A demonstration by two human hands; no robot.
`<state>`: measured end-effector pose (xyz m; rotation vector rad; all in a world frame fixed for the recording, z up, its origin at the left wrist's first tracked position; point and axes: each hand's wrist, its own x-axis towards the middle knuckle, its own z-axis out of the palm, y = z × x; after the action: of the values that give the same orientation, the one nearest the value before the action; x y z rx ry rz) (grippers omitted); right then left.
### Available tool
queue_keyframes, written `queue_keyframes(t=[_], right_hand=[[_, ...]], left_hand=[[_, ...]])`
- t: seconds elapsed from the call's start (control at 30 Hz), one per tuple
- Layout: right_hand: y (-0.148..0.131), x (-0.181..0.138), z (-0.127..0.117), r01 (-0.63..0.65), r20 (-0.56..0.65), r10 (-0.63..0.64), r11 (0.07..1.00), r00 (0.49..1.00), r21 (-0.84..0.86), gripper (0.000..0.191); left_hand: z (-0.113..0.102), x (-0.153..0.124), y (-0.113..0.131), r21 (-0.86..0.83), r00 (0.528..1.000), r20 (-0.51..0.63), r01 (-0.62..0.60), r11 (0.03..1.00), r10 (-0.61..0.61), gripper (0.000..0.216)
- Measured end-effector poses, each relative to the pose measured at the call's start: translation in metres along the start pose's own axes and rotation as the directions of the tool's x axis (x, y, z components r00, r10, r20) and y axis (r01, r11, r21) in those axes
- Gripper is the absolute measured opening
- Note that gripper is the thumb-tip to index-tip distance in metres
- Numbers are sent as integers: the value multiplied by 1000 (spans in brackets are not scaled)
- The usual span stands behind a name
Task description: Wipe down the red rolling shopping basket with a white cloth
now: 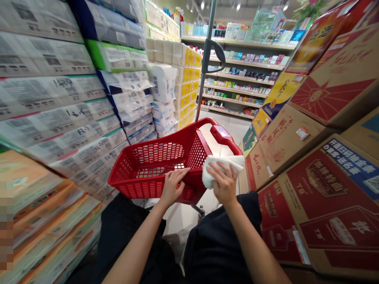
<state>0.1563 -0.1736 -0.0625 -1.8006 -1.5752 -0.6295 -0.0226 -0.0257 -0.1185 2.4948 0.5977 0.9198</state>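
Observation:
A red plastic shopping cart (133, 191) with perforated basket walls stands crosswise in front of my knees. My left hand (174, 184) rests on the near rim of the basket, its fingers laid over the edge. In my right hand (224, 181) is a white cloth (209, 170), pressed against the side of the cart close to its handle (223, 138). Part of the cloth sticks out past my fingers on the right. The basket holds nothing that I can see. A caster under the cart shows between my legs.
Stacked packs of paper (53, 55) rise on the left, with orange packs (44, 209) lower down. Cardboard cartons (334, 189) are piled close on the right. A grey pole (203, 71) stands behind the cart. Shelves of small boxed goods (237, 77) line the back.

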Motion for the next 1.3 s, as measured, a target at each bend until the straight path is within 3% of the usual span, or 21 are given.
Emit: queue_keyframes(t=[0.13, 0.23, 0.37, 0.6, 0.77, 0.9, 1.13, 1.2, 1.3], right_hand=[[60, 12, -40, -126, -119, 125, 992, 985, 2, 42], [77, 18, -48, -186, -154, 192, 981, 969, 56, 40], [50, 17, -31, -199, -187, 195, 980, 963, -1, 41], [-32, 10, 23, -112, 16, 112, 994, 994, 7, 41], [-50, 5, 43, -28, 118, 26, 999, 993, 18, 45], [-24, 8, 18, 41, 127, -39, 999, 991, -15, 40], [64, 19, -41, -45, -82, 38, 995, 996, -92, 35], [70, 19, -43, -82, -131, 69, 992, 989, -98, 36], [50, 15, -32, -143, -165, 118, 978, 979, -151, 36]], left_hand=[[0, 1, 2, -8, 1000, 6, 10, 1000, -10, 61], [1, 2, 3, -5, 1000, 4, 18, 1000, -18, 60], [0, 2, 6, -8, 1000, 0, 28, 1000, -28, 60], [0, 1, 5, -2, 1000, 4, 31, 1000, -31, 61], [0, 1, 0, -9, 1000, 8, 9, 1000, -9, 61], [-2, 0, 0, -15, 999, 32, 9, 1000, -9, 62], [-2, 0, 3, -33, 1000, 8, -6, 999, 6, 60], [-2, 0, 4, -28, 1000, 8, -6, 1000, 6, 60], [-1, 1, 4, -13, 1000, 2, 0, 1000, 0, 61]])
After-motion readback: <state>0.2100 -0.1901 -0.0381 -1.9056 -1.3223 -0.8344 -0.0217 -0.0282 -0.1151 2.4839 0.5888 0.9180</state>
